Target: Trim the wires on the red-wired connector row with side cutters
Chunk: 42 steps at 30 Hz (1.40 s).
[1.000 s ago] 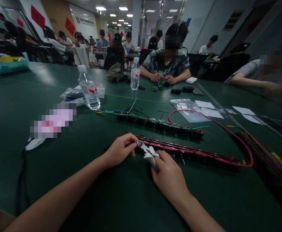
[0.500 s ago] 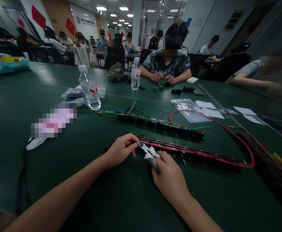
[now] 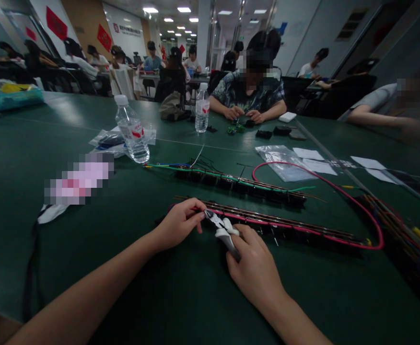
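My right hand (image 3: 255,268) grips small white-handled cutters (image 3: 223,229), their tip pointing left toward my left hand. My left hand (image 3: 179,221) pinches the left end of a pink wire (image 3: 339,191) beside the cutter tip. That wire runs along the near strip of black connectors (image 3: 285,229) and loops back on the right. A second strip of connectors (image 3: 239,183) with a green wire lies just beyond, parallel to the first.
On the green table (image 3: 33,158) stand a water bottle (image 3: 133,132) and a second bottle (image 3: 202,110); plastic bags (image 3: 280,160), paper slips and a bundle of coloured wires (image 3: 400,230) lie to the right. A person sits opposite, handling small parts; others sit further back.
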Tool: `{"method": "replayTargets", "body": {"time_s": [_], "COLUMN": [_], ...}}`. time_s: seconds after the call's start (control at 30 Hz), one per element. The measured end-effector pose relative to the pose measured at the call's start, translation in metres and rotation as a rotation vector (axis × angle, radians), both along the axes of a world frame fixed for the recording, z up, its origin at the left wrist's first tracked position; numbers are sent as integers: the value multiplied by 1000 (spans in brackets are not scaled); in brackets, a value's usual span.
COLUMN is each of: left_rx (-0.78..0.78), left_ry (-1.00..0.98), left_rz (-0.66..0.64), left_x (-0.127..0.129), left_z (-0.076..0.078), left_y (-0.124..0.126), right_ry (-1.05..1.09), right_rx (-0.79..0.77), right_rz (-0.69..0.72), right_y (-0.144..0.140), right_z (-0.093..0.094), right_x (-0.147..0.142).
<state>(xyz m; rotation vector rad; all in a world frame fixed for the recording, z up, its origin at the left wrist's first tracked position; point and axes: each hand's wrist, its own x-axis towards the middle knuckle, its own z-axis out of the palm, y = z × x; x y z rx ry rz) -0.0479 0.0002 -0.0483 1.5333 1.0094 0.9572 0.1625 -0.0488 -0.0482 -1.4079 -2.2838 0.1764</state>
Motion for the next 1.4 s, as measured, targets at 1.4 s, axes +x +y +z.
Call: {"method": "replayTargets", "body": {"time_s": [1.4], "left_rx": [-1], "left_ry": [18], "left_rz": [4], "left_x": [0], "left_z": [0], "left_y": [0], "right_ry": [-82], "right_rx": [58], "right_rz": [20], "right_y": [1], "right_z": [-4], "right_x": [-1]}}
